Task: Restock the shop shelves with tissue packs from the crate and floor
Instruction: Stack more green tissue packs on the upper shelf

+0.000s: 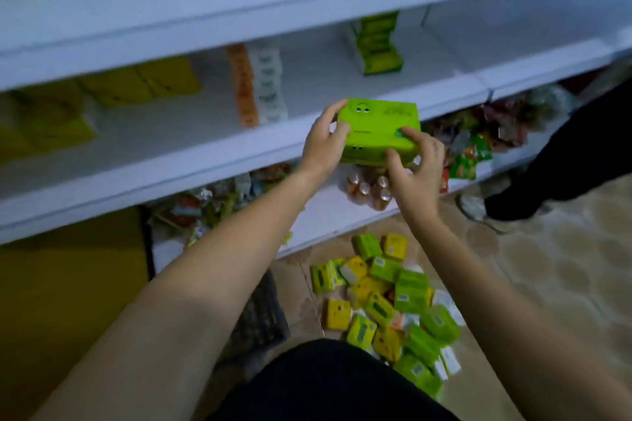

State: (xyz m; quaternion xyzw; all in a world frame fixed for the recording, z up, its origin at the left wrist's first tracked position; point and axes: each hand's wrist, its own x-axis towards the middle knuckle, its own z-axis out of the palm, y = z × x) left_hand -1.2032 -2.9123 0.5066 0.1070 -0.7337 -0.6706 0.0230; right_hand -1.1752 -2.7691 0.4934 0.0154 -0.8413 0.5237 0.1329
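Nearest: my dark-clothed lap, with both forearms reaching out over it.

Item 1: green tissue pack (pixel 378 131), clamped between both hands just above the front lip of the middle shelf (pixel 178 133). Left hand (pixel 325 143) curls round its left end; right hand (pixel 415 167) pinches the near right corner.

Handling, by my estimate: light, soft, film-wrapped and a little slippery. Best held at the two short ends, not squeezed mid-body.

Item 2: floor pile (pixel 393 304), near right. Green and yellow packs, jumbled, not yet shelved.

Item 3: dark crate (pixel 261 314), just left of the pile. Contents too blurred to tell.

Shelf stock: yellow packs (pixel 136 82) far left, orange-and-white packs (pixel 260 87) centre, green row (pixel 378 43) right, well apart from one another.
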